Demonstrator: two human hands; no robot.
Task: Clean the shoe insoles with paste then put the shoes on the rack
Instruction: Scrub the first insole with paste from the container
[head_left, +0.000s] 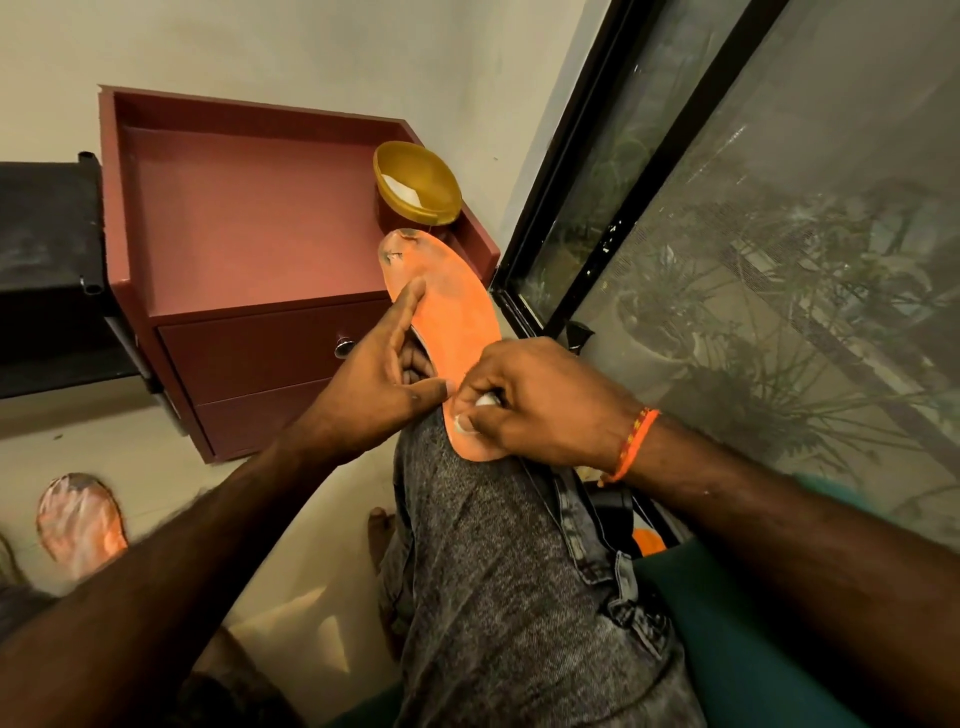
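Both hands on the orange insole (447, 332), propped on the knee!
Left hand (374, 384) grips its edge, thumb up the face; right hand (524, 410) curls over the heel, white paste on fingertips. Beyond: yellow bowl (418, 183) on maroon cabinet (249, 234); second insole (80, 522) on the floor; window (753, 234) right.

A room in a home: a dark red wooden bedside cabinet with two drawers (249, 291) stands against a plain cream wall (311, 57) at upper centre, beside a black-framed sliding window with mesh screen (753, 218) filling the right, potted plants (675, 312) outside.
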